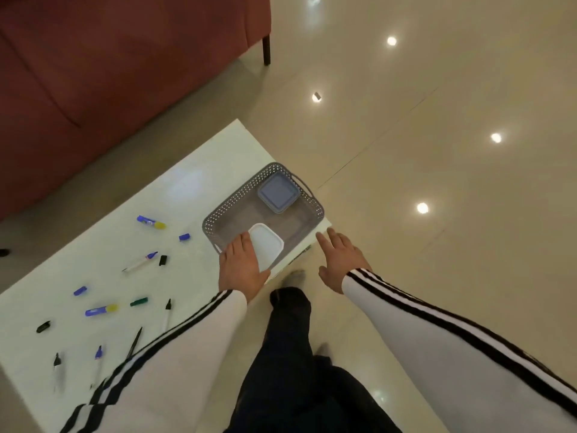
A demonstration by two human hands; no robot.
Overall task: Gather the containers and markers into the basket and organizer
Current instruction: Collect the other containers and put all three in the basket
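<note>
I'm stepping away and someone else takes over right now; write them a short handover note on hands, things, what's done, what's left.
Left hand holds the white container at the near corner of the grey basket, not yet released.
Right hand is open beside the basket's near side, holding nothing.
Done: the blue-lidded container sits in the basket's far corner.
Left: set the white container down, then gather the markers and loose caps scattered on the white table. No organizer is in view.
</note>
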